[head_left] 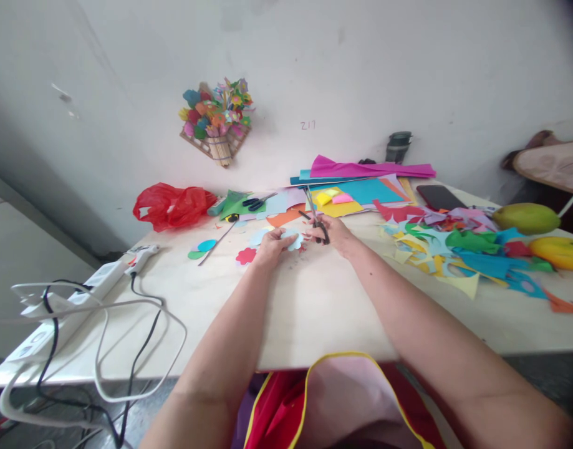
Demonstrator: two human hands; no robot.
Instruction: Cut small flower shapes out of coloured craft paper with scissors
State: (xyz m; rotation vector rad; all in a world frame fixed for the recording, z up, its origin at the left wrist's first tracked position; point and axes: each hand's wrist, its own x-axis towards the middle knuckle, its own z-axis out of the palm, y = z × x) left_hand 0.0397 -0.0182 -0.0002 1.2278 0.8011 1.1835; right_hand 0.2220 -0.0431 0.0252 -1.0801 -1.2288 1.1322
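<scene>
Between the fingers of my left hand (272,247) is a light blue paper flower (293,240) with a scalloped edge. My right hand (333,234) grips a pair of scissors (313,209) by the dark handles, and the blades point away toward the back of the table. The scissors are just right of the flower; whether they touch it I cannot tell. Beside my left hand lies a red paper flower (245,255). Farther left are a blue paper circle (207,246) and a green one (196,254), partly overlapping.
Colourful paper scraps (436,246) cover the right side, near a phone (440,197) and a green mango (526,218). Paper sheets (370,192) lie at the back. A red plastic bag (174,206) and a power strip (87,290) with loose cables occupy the left.
</scene>
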